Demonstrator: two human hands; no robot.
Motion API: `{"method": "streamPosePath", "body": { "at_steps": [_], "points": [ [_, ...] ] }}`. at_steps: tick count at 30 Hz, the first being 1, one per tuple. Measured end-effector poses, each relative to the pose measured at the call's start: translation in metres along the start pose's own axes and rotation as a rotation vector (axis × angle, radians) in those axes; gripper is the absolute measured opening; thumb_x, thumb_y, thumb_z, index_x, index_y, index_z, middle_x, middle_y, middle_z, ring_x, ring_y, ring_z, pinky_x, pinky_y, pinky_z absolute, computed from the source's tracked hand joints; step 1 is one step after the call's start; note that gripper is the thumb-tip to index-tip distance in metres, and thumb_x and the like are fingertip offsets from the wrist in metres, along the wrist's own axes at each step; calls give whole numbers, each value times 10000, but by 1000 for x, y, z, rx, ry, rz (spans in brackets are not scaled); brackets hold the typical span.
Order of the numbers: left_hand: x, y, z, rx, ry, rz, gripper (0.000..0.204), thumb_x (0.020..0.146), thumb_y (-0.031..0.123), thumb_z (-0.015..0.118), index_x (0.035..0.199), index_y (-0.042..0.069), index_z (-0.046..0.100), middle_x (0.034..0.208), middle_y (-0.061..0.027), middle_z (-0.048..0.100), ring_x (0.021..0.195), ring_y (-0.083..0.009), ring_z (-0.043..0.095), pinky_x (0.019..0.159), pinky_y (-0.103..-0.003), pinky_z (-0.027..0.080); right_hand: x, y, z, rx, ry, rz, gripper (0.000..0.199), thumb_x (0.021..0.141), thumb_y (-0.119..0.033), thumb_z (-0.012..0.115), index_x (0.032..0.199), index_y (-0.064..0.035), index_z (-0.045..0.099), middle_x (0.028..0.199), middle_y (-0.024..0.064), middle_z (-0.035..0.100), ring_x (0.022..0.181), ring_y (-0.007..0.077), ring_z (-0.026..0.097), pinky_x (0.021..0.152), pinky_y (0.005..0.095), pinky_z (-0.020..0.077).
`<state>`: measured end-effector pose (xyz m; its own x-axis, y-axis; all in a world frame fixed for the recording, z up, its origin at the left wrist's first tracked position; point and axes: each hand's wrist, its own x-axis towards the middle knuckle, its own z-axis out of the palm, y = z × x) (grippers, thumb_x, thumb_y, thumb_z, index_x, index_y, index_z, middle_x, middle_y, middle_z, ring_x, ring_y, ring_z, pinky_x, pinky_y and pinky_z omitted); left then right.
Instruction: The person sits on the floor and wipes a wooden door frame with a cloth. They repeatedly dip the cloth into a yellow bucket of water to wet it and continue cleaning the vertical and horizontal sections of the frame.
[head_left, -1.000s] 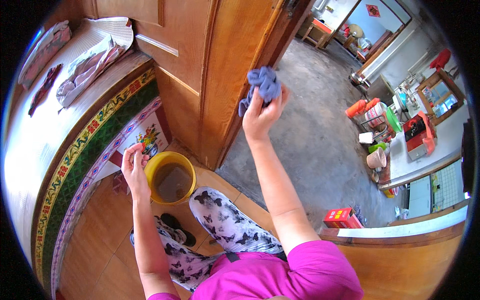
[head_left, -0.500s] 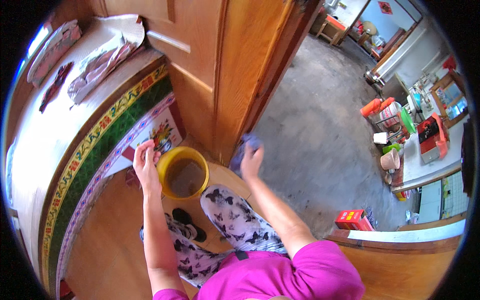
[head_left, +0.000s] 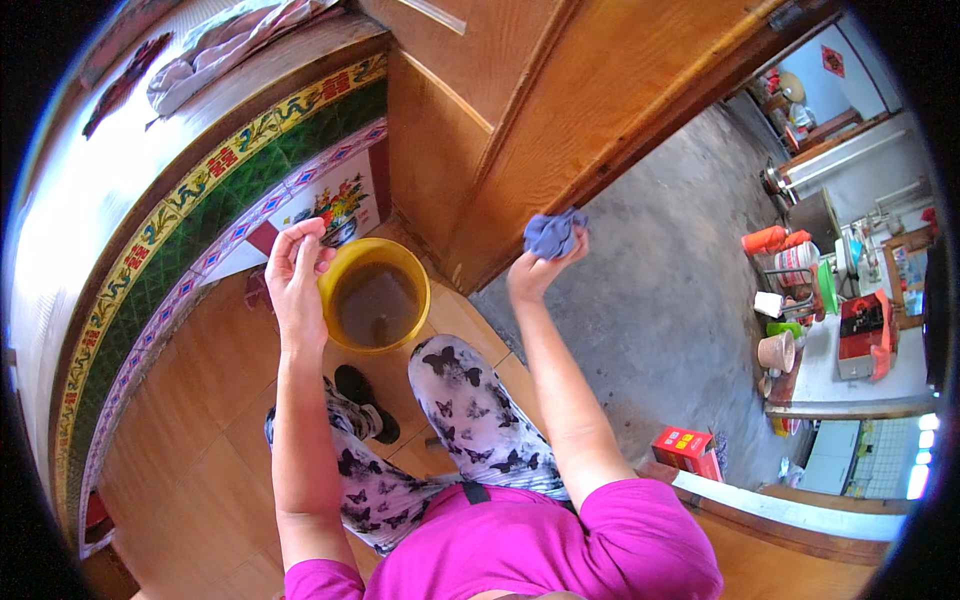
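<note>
My right hand (head_left: 545,272) is closed round a bunched blue-purple cloth (head_left: 552,234), raised in front of the lower part of the wooden door (head_left: 540,130). To the left, my left hand (head_left: 297,280) hovers beside the rim of a yellow bucket (head_left: 424,300). Its fingers are loosely bent and parted, and nothing shows in them. Murky brownish water (head_left: 375,305) stands in the bucket, which sits on the tiled floor by the door's foot, just beyond my knees.
At left, a raised platform (head_left: 120,250) with a patterned tile face curves round, clothes (head_left: 215,60) lying on it. Grey concrete floor (head_left: 640,290) stretches beyond the door. A red box (head_left: 688,450) stands near the sill at right. Buckets and a planter (head_left: 776,351) line the far right.
My right hand has lifted the cloth up and to the right. My left hand has risen slightly. The view has shifted, so the bucket sits higher in it.
</note>
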<state>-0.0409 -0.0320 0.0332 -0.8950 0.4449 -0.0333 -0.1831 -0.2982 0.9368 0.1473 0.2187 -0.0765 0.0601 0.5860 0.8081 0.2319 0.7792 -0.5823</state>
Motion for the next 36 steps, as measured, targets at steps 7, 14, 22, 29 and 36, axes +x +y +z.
{"method": "streamPosePath", "body": {
  "at_steps": [7,14,22,29,36],
  "points": [
    [5,1,4,6,-14,16,148,1020,131,612,1134,77,689,1033,6,683,803,-61,596,738,-201,461,-119,35,-7,-235,-229,462,496,875,24,525,1356,57,408,1338,304,425,1275,463,406,1129,498,304],
    [3,0,-4,-13,-13,34,135,1023,106,601,1115,63,690,1006,12,671,791,-53,591,722,-194,452,-78,19,-47,63,-353,707,441,970,-92,623,1351,46,451,1279,184,607,1158,261,594,1039,394,429],
    [3,0,2,-38,-30,15,142,1019,118,607,1118,62,692,1010,13,679,796,-52,595,727,-196,450,61,-45,-37,-50,-178,-9,366,1003,-147,571,1297,66,525,1288,230,502,1210,378,480,1090,487,338],
    [5,-4,3,30,-51,21,139,1014,123,609,1115,73,690,1016,22,669,810,-57,576,741,-204,440,-122,39,-9,-230,-307,458,659,913,-87,560,1456,119,249,1366,334,396,1325,495,351,1167,548,218],
    [4,-1,5,33,-33,-9,153,1014,136,610,1119,72,700,1063,14,681,837,-56,609,756,-210,455,-134,41,-59,-433,-663,262,642,782,-18,650,1390,45,455,1239,262,524,1180,480,505,1065,522,392]
  ]
}}
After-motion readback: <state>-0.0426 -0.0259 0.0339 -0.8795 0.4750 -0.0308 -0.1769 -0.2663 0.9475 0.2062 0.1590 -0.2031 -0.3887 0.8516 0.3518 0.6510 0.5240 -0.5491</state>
